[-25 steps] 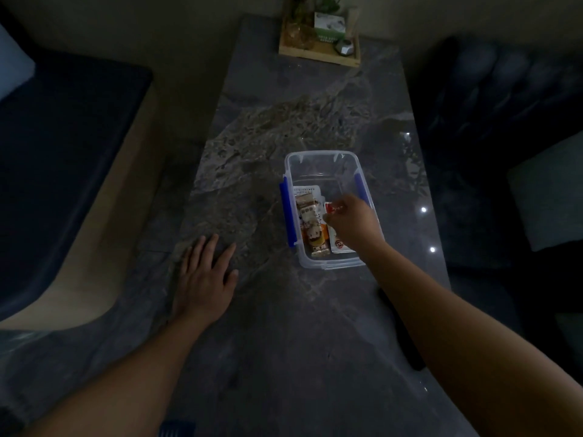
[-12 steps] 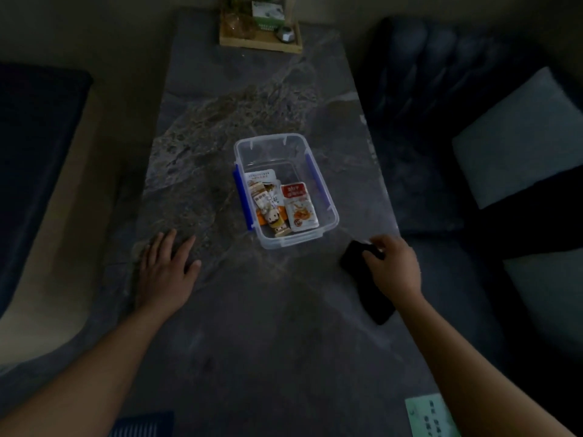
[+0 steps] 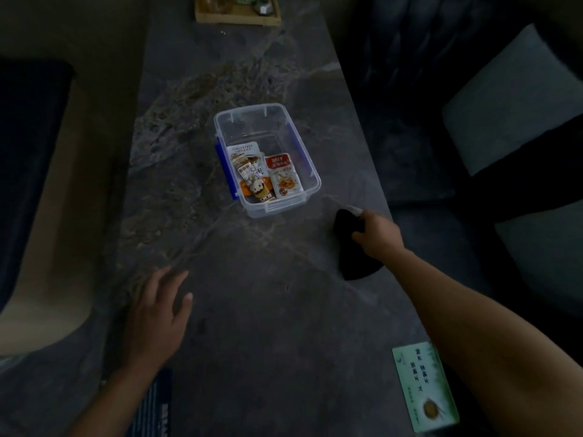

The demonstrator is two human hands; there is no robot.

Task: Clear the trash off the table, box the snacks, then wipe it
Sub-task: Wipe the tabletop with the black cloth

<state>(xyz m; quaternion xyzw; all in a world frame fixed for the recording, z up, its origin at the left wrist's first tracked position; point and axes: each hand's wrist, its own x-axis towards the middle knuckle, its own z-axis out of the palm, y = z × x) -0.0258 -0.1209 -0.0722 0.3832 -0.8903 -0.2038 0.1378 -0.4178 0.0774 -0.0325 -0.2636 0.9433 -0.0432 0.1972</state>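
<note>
Dim room, dark marble table [image 3: 252, 342], sofas either side. Near edge: one green packet [image 3: 424, 386]. Left hand [image 3: 157, 313] flat, fingers apart. Right hand [image 3: 377, 236] clamped on one black cloth [image 3: 351, 257]. Beyond, one clear box [image 3: 268, 159] holds several snack packets [image 3: 285, 179]. Far end: one wooden tray [image 3: 236, 17].

Single head view, worn on the person's head, looking forward and steeply down the length of the table [image 3: 284, 326]. Close range: both forearms enter from the bottom edge. Wide-angle, so seating shows at both sides. No second view.
</note>
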